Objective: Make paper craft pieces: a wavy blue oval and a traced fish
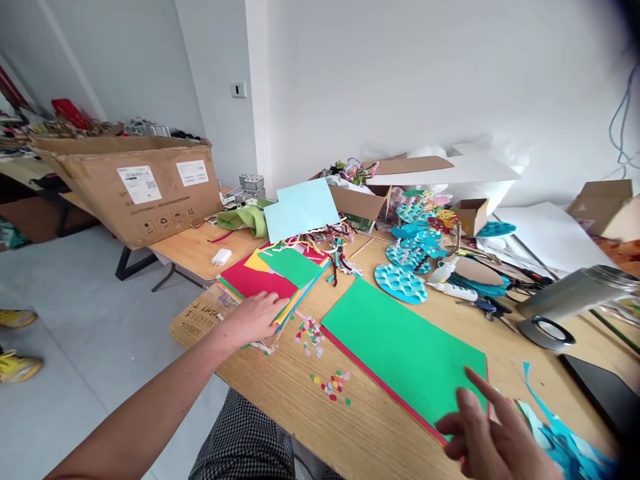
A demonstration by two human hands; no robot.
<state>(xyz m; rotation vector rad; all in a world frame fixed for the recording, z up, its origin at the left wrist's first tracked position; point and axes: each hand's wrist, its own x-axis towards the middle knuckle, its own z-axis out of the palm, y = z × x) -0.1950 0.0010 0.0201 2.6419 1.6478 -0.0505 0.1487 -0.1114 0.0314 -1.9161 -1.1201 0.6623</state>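
Observation:
On the left, my left hand (257,317) rests on the lower right corner of a stack of coloured sheets, with a red sheet (245,277) and a green piece (293,267) on top. Its fingers bend over the stack's edge, and their tips are partly hidden. My right hand (483,427) is over the near right end of a large green sheet (405,347), index finger stretched out and the others loosely bent, holding nothing. A red sheet (380,387) shows beneath the green one. Small coloured paper dots (310,333) lie between the stack and the green sheet.
A large cardboard box (165,193) stands at the left. Behind the sheets are a light blue sheet (300,210), yarn and blue wavy ovals (400,283). A metal bottle (575,293), tape roll (547,332), black device (603,387) and blue scraps (560,440) are at the right.

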